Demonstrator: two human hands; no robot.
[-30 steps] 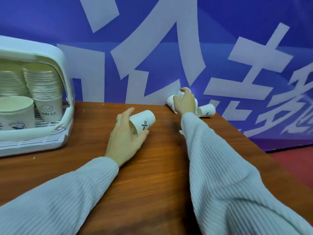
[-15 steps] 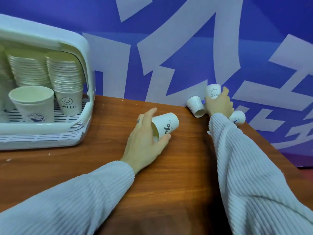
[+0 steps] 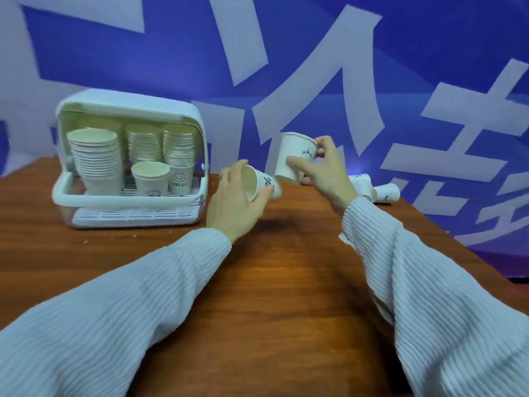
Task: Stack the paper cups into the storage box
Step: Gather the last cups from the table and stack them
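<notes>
Currently your left hand [image 3: 234,202] wraps a paper cup [image 3: 259,185] tilted on its side, mouth turned back toward you, thumb under and fingers over its wall. Your right hand [image 3: 323,170] pinches a second cup [image 3: 294,157] by its side, held roughly upright above and just beside the first, its base close to the other cup's rim. Both grips are closed on cups, neither spread. Two more loose cups [image 3: 375,190] lie on their sides at the far right of the table [image 3: 286,282], against the blue backdrop [image 3: 143,61]. The storage box [image 3: 128,156] stands open at the far left, holding several tall stacks plus a short front stack [image 3: 151,179]. Risks, as judged: the two held cups are not on one axis, so nesting them now could jam the base on the rim and crease the paper. Squeezing hard would turn a mouth oval and block nesting. The stacks in the box are tall and close-packed; a sleeve or a cup brushed against one could topple it. The lying cups sit near the table's back edge and could roll if nudged.
</notes>
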